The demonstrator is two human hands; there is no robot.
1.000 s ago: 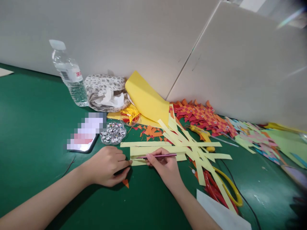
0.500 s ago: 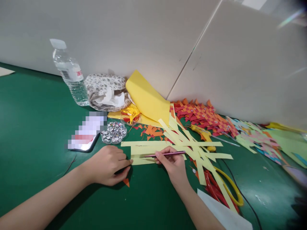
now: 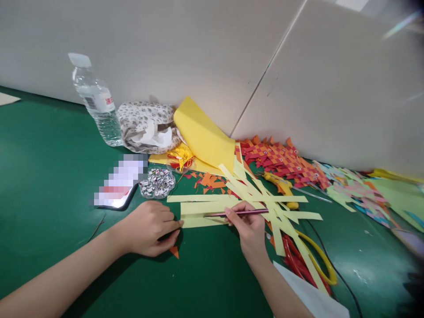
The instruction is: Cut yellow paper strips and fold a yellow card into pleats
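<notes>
Soft light is coming from above, leaving the grey partition (image 3: pixel 165 53) pale in the middle and duller toward its upper left. The green table (image 3: pixel 205 287) is showing a cloudy sheen at lower right, while dark shadow is lying beneath the left forearm (image 3: pixel 73 260) and left hand (image 3: pixel 149 229). A slanting streak of glare — faintly rainbow-tinted — is crossing the upper right corner, where the view is sinking into black. The right hand (image 3: pixel 250 225) is showing fairly crisply, but paper scraps (image 3: pixel 367 194) far right are blurring (the phone (image 3: pixel 121 181) is dissolving into coarse pixel blocks).
</notes>
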